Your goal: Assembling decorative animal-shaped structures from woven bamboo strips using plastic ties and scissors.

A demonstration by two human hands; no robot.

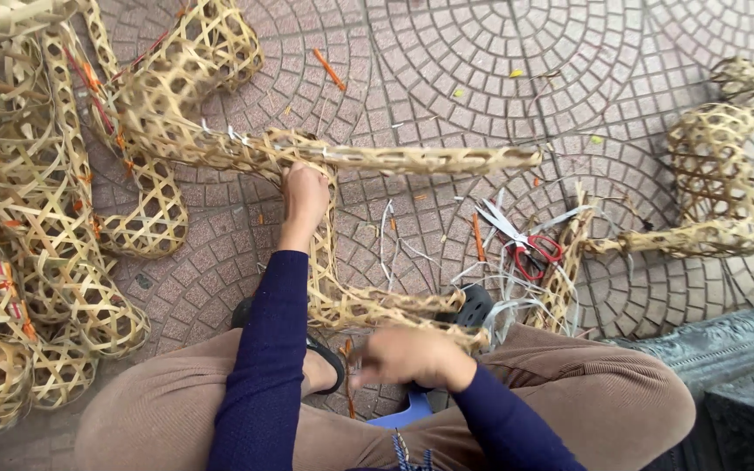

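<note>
Paved floor [482,52] under scissors [530,249], woven frames [37,262]

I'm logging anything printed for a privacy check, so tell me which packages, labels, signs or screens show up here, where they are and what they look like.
None in view: no package, label, sign or screen.
The left hand and right hand grip a woven bamboo frame over the paved ground.
Red-handled scissors lie to the right among pale strips.

woven frame [368,161]: pale yellow, open lattice
scissors [530,249]: red handles
sleeves [263,349]: dark blue
paving [482,70]: reddish-grey, fan pattern
trousers [604,392]: brown
</note>
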